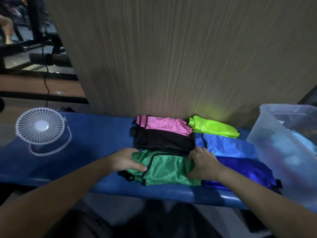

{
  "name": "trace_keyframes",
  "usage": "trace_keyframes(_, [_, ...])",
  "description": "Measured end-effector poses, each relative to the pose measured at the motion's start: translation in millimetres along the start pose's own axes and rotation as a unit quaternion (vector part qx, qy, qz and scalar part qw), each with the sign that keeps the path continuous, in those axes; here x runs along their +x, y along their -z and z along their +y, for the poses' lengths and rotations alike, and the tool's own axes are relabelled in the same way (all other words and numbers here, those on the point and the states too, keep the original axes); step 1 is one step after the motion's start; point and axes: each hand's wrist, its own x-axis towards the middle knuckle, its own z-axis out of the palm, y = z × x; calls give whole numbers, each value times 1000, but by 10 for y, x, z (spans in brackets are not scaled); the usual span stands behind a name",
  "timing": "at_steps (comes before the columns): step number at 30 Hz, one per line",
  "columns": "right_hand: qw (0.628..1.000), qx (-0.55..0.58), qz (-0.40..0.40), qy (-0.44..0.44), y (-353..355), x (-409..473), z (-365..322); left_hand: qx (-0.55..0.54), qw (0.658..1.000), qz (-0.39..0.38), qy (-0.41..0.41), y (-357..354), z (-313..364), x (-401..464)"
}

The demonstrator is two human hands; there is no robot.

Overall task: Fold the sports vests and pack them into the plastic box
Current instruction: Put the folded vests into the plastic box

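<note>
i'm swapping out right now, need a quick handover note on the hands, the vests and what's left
Left hand grips the left edge of the green vest; right hand grips its right edge.
Folded on the blue bench: pink, black, lime, light blue and dark blue vests, lying in two columns.
Plastic box stands at the right end; its contents are unclear.
Left: finish the green vest, then pack all six.

A single head-worn wide-angle camera looked forward and steeply down from close above a blue bench (96, 134), the wearer's forearms reaching in from the bottom corners. A wood-grain panel (171, 57) filled the upper frame, its edges bent by the lens.
</note>
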Motion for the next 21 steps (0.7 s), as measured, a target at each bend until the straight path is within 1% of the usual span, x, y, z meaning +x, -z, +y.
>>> trace_keyframes(2, [1000,26,-18,1,8,-23,5,-16,1000,-1,4,-8,-32,24])
trace_keyframes(6, [996,73,-58,-4,34,-56,-6,15,1000,10,5,26,-124,-17])
trace_keyframes(9, [996,78,-47,11,14,-59,-24,6,1000,11,-8,56,-189,-47])
trace_keyframes(12, [987,153,-44,24,-5,-84,-13,-21,1000,7,-16,47,-158,-91])
trace_keyframes(14, [970,241,-41,9,9,-122,9,-38,999,16,-20,42,-116,-117])
trace_keyframes(17, [925,374,-59,-28,88,-244,18,-80,996,10,-32,90,-13,-168])
trace_keyframes(19, [898,433,-61,-46,163,-353,23,-100,994,-1,-44,152,78,-207])
trace_keyframes(21, [873,482,-52,-58,224,-466,46,-97,994,-13,-58,205,203,-242])
